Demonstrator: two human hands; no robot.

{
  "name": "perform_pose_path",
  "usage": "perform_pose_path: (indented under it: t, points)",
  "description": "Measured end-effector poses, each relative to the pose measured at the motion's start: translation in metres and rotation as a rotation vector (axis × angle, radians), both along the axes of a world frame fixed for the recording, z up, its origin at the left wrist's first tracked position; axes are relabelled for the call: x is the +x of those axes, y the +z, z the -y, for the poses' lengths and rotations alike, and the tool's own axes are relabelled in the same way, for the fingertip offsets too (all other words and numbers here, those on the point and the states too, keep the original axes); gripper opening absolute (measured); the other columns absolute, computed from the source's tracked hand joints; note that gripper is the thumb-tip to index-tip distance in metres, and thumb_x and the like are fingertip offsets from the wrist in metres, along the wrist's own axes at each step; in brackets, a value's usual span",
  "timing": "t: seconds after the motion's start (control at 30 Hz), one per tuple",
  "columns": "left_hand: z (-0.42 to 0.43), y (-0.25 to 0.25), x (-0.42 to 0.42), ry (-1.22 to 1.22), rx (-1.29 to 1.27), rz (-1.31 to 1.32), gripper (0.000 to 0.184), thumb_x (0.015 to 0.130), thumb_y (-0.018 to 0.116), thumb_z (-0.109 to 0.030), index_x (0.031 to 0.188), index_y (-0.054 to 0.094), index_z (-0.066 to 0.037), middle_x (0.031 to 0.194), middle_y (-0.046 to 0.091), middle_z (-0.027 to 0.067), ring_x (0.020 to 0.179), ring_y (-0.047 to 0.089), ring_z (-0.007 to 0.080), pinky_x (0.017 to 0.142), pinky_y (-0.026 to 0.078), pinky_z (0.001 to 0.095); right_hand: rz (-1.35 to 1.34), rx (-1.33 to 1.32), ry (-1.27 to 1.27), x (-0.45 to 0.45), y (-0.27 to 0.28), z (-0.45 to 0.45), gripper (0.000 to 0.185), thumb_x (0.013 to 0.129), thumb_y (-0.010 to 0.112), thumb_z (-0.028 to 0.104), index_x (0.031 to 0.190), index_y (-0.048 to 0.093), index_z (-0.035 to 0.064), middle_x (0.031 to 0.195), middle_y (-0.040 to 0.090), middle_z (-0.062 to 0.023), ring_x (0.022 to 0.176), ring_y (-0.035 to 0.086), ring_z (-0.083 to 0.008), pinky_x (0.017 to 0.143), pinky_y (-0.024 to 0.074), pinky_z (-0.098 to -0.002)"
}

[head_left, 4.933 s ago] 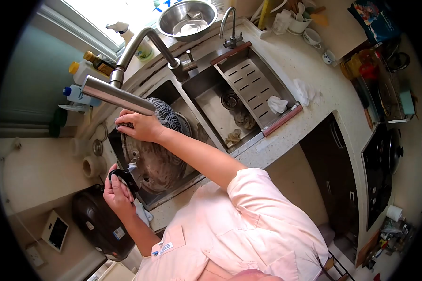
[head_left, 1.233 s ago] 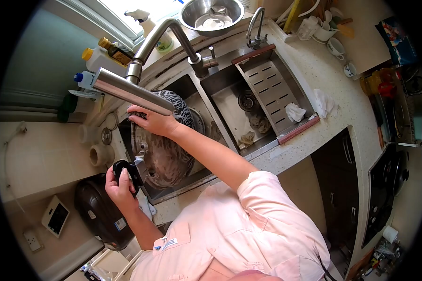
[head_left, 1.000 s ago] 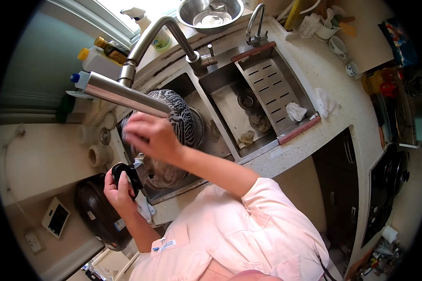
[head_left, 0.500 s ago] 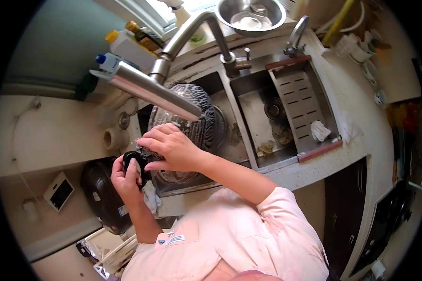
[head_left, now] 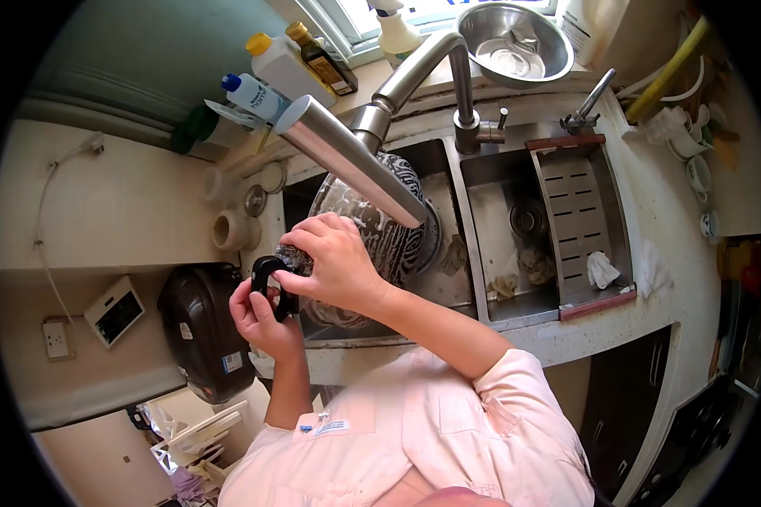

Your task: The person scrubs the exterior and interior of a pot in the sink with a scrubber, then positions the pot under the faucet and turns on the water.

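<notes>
A large metal pot point(head_left: 342, 203) covered in soapy streaks lies tilted in the left sink basin point(head_left: 450, 190), partly hidden by the faucet and my arm. My left hand point(head_left: 266, 325) is closed round its black loop handle point(head_left: 266, 272) at the near left. Pressed against the handle's base is a dark grey wire scourer point(head_left: 296, 259), pinched in the fingers of my right hand point(head_left: 338, 262). The faucet's wide metal spout point(head_left: 351, 160) hangs over the pot.
A second basin point(head_left: 503, 203) with a slotted drain tray point(head_left: 571, 220) adjoins on the right. Bottles point(head_left: 287, 68) and a steel bowl point(head_left: 516, 46) stand along the back. A dark brown lidded appliance point(head_left: 201, 329) is at the left.
The camera view has shifted, so the scene sits farther right and lower. My right hand's fingers have curled closer round the scourer beside the handle; my left hand keeps its grip.
</notes>
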State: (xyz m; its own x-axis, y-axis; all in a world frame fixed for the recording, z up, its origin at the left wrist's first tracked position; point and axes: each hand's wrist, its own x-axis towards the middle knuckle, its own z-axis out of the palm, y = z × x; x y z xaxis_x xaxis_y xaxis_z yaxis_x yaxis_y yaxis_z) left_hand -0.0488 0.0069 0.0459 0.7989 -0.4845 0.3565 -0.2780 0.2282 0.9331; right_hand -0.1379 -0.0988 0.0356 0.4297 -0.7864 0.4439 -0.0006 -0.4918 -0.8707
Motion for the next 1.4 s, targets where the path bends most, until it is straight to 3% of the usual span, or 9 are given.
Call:
perform_pose_path:
  t: [0.4,0.6,0.73,0.83,0.93,1.0,1.23,1.33,1.4]
  points:
    - [-0.022,-0.037,0.019,-0.420,-0.076,-0.308,0.053,0.087,0.045,-0.055,0.105,0.053,-0.006,0.115,0.052,0.0059,0.110,0.047,0.0191,0.096,0.035,0.0380,0.066,-0.131,-0.084,0.005,-0.003,-0.005,0.025,0.061,0.070,0.029,0.080,0.067,0.0131,0.084,0.060,0.0008,0.087,0.053,-0.0201,0.078,0.0390,-0.0369]
    - [-0.018,-0.052,0.031,-0.489,0.134,-0.082,0.064,0.088,0.043,-0.053,0.121,0.045,0.001,0.125,0.045,0.0083,0.115,0.044,0.0192,0.098,0.033,0.0369,0.096,-0.151,-0.075,0.003,-0.006,0.003,0.022,0.060,0.071,0.025,0.078,0.067,0.0129,0.083,0.061,0.0018,0.085,0.054,-0.0197,0.077,0.0407,-0.0358]
    - [-0.006,-0.048,0.028,-0.467,0.189,0.013,0.045,0.095,0.037,-0.032,0.125,0.041,0.003,0.127,0.044,0.0103,0.116,0.044,0.0183,0.098,0.032,0.0318,0.125,-0.158,-0.099,0.001,-0.007,0.008,0.022,0.060,0.071,0.025,0.078,0.068,0.0127,0.082,0.062,0.0011,0.083,0.054,-0.0202,0.077,0.0421,-0.0351]
    - [0.000,-0.060,0.041,-0.521,0.235,-0.205,0.042,0.094,0.040,-0.026,0.124,0.044,0.003,0.125,0.046,0.0094,0.115,0.044,0.0186,0.098,0.034,0.0325,0.121,-0.140,-0.096,-0.001,-0.005,0.013,0.022,0.060,0.071,0.024,0.078,0.068,0.0127,0.082,0.062,0.0007,0.082,0.055,-0.0206,0.077,0.0433,-0.0353]
    - [0.000,-0.055,0.052,-0.601,0.414,0.273,0.041,0.095,0.038,-0.026,0.126,0.043,0.001,0.124,0.046,0.0079,0.114,0.044,0.0171,0.097,0.034,0.0311,0.135,-0.141,-0.099,-0.003,-0.006,0.015,0.023,0.059,0.071,0.025,0.079,0.068,0.0127,0.082,0.062,0.0005,0.081,0.055,-0.0207,0.076,0.0444,-0.0351]
    - [0.001,-0.054,0.050,-0.603,0.418,0.280,0.041,0.095,0.037,-0.026,0.126,0.042,0.000,0.124,0.047,0.0071,0.114,0.044,0.0162,0.097,0.034,0.0307,0.144,-0.157,-0.116,-0.004,-0.006,0.015,0.024,0.059,0.071,0.025,0.079,0.068,0.0127,0.082,0.062,0.0006,0.080,0.055,-0.0206,0.076,0.0448,-0.0345]
    - [-0.002,-0.053,0.036,-0.688,0.272,-0.320,0.040,0.094,0.037,-0.016,0.130,0.038,0.000,0.129,0.044,0.0094,0.119,0.042,0.0183,0.101,0.031,0.0316,0.172,-0.171,-0.139,-0.008,-0.005,0.009,0.023,0.057,0.071,0.022,0.078,0.068,0.0121,0.081,0.062,0.0001,0.078,0.055,-0.0203,0.074,0.0458,-0.0331]
    - [0.002,-0.048,0.026,-0.661,0.274,-0.378,0.046,0.096,0.035,-0.034,0.129,0.040,-0.003,0.129,0.044,0.0070,0.118,0.043,0.0163,0.099,0.033,0.0312,0.205,-0.160,-0.140,-0.009,-0.004,0.008,0.023,0.057,0.070,0.020,0.078,0.068,0.0110,0.080,0.062,-0.0005,0.078,0.055,-0.0205,0.074,0.0459,-0.0331]
    - [0.003,-0.043,0.020,-0.631,0.243,-0.419,0.042,0.095,0.038,-0.029,0.128,0.041,-0.002,0.126,0.046,0.0058,0.116,0.043,0.0155,0.098,0.034,0.0306,0.229,-0.136,-0.138,-0.009,-0.004,0.008,0.023,0.057,0.070,0.019,0.078,0.068,0.0103,0.081,0.062,-0.0010,0.078,0.055,-0.0208,0.074,0.0459,-0.0331]
